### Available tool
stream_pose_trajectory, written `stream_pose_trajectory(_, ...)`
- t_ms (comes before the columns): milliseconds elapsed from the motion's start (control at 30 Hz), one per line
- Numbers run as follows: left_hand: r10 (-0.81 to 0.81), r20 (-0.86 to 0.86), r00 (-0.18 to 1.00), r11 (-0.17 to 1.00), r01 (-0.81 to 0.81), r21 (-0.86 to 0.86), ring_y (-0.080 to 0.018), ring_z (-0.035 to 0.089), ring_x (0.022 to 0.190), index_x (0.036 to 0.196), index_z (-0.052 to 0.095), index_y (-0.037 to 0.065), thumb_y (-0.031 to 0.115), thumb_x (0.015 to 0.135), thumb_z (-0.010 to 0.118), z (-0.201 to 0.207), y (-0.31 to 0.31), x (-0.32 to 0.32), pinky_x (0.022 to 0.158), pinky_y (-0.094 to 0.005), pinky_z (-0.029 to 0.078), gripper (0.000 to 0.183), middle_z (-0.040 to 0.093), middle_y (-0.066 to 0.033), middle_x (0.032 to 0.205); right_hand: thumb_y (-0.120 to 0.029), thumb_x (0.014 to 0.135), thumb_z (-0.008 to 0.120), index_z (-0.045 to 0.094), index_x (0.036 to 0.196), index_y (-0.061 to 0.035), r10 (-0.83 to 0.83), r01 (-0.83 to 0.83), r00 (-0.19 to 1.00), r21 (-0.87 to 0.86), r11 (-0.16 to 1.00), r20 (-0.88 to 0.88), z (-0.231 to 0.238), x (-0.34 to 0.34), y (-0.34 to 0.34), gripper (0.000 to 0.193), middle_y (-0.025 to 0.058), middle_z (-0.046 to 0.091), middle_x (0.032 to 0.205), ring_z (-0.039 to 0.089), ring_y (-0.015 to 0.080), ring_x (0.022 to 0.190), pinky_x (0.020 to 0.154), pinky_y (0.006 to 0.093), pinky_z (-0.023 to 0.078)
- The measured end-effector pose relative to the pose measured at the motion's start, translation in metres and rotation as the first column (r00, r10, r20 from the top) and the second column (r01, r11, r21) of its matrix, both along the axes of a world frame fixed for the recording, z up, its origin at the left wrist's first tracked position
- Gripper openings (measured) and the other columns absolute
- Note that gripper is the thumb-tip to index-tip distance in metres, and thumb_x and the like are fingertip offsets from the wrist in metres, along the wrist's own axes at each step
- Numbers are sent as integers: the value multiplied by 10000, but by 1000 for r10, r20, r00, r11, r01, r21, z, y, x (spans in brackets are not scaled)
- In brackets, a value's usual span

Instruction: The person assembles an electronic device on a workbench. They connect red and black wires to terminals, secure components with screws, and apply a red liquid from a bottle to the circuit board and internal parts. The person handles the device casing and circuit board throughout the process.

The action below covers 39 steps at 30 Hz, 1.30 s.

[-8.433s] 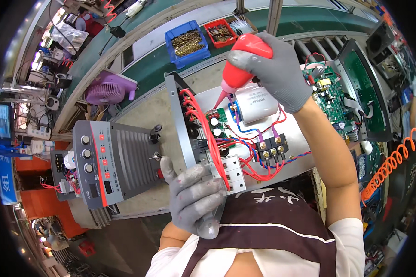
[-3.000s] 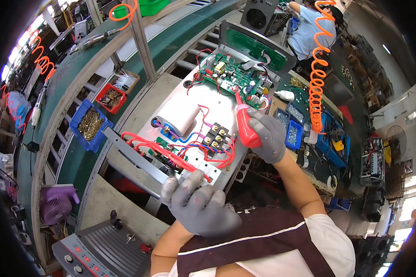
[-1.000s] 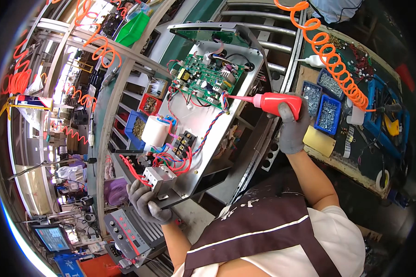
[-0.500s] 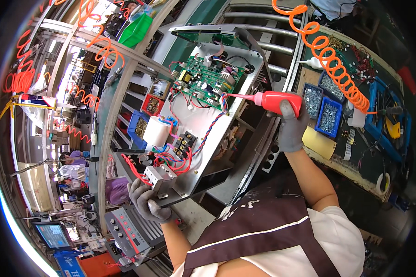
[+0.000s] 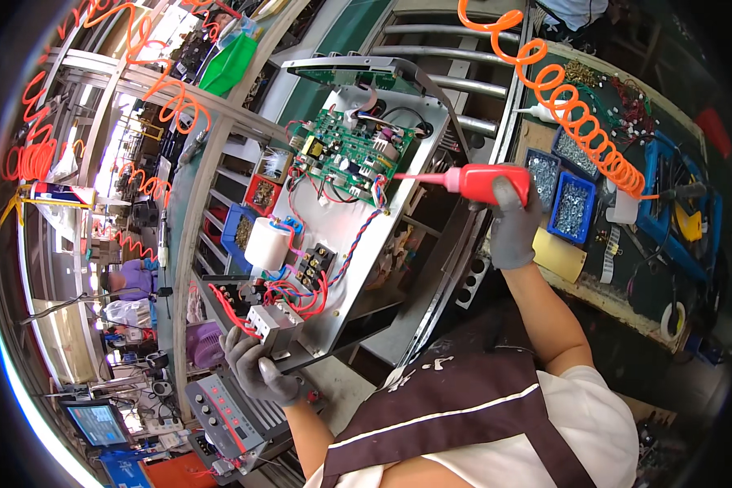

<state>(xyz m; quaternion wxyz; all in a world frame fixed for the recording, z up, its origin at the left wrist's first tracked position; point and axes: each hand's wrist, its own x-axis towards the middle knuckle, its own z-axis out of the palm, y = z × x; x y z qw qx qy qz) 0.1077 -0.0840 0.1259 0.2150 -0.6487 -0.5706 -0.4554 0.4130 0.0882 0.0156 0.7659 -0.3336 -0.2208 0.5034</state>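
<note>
The right hand [image 5: 512, 228], in a grey glove, has its grip closed around a red squeeze bottle [image 5: 488, 183] that lies almost level, and the thin nozzle of the bottle points left to the edge of the green circuit board [image 5: 351, 154]; the tip is at the board's right edge, but I cannot tell if it touches. The board sits in the upper part of a white metal chassis [image 5: 362, 236], which is tilted on the surface. Lower on the chassis there is a white cylindrical capacitor [image 5: 266, 242], a black terminal block [image 5: 315, 266] just beside it, and red and blue wires [image 5: 289, 297] that run between them. The left hand [image 5: 260, 374], also in a grey glove, has its grip closed on the lower corner of the chassis, near a small grey metal block [image 5: 272, 325]. To the right of the bottle stand two blue bins [image 5: 563, 189]; both hold small silver screws. Above them an orange coiled hose [image 5: 561, 98] hangs across. To the left of the chassis, a red bin [image 5: 263, 193] and a blue bin [image 5: 240, 232] hold small brass-coloured parts. A green bin [image 5: 229, 69] stands higher up; its contents are not visible. A grey control panel with knobs [image 5: 228, 419] lies below the left hand.
</note>
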Motion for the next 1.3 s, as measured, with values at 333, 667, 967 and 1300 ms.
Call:
stream_pose_trajectory(333, 71, -79, 994, 997, -69, 27, -378, 540, 1060, 761, 516, -9, 138, 775, 413, -4, 2, -6, 1003, -542, 349, 180, 571, -150, 856, -180, 796, 711, 521, 1050, -11, -30, 29, 1000, 71, 997, 10, 11, 17, 66, 359, 96, 599, 951, 621, 161, 734, 585, 267, 550)
stream_pose_trajectory(667, 131, -63, 989, 991, -131, 11, -394, 521, 1105, 770, 523, -5, 148, 781, 399, -9, -1, -6, 1002, -542, 354, 198, 588, -165, 928, -239, 814, 675, 507, 1120, 13, 156, -164, 976, 38, 986, 154, 12, 20, 99, 431, 127, 609, 955, 632, 192, 716, 587, 299, 546)
stream_pose_trajectory(967, 180, -71, 981, 983, -182, -23, -410, 496, 1152, 833, 531, -9, 149, 833, 390, -10, -8, -8, 997, -526, 369, 211, 589, -168, 1015, -215, 832, 643, 513, 1075, 12, 251, -251, 968, 38, 967, 6, 3, 38, 105, 357, 123, 614, 899, 626, 199, 693, 576, 302, 527)
stream_pose_trajectory(1300, 231, -89, 969, 973, -231, 8, -416, 530, 1099, 790, 526, -12, 153, 797, 376, -8, -3, -3, 960, -537, 399, 223, 605, -181, 962, -189, 824, 648, 549, 1010, 18, 353, -355, 934, 28, 935, 61, -1, 58, 107, 296, 112, 628, 872, 618, 171, 661, 531, 282, 508)
